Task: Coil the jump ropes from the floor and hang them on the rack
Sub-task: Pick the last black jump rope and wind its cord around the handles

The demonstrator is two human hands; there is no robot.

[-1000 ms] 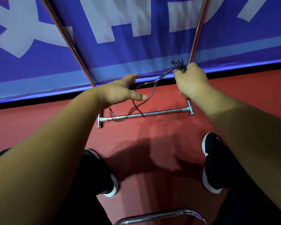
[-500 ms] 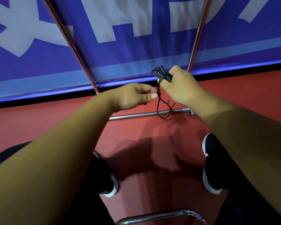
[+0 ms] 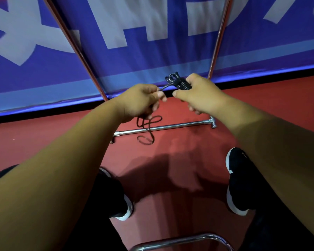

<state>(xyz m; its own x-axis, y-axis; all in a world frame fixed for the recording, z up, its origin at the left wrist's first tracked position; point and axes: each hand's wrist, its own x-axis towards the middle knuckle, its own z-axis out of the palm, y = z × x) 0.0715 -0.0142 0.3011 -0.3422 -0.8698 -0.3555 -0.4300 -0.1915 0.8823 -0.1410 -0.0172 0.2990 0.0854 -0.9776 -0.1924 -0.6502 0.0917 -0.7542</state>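
Jump rope (image 3: 179,83) betw. left hand (image 3: 140,101) & right hand (image 3: 200,94), loops crossing rack bar (image 3: 179,125) below, banner (image 3: 152,57) behind.

**Both hands on rope, arms out front**

Bare arms come in from 8 and 4 o'clock, stretched forward, meeting just above centre. The left hand (image 3: 140,100) is back-up, fingers curled, thumb and forefinger pinching a strand of the jump rope (image 3: 179,83). At its 3 o'clock, just beside, the right hand (image 3: 199,93) grips the coiled bundle, thumb pointing to 9 o'clock.
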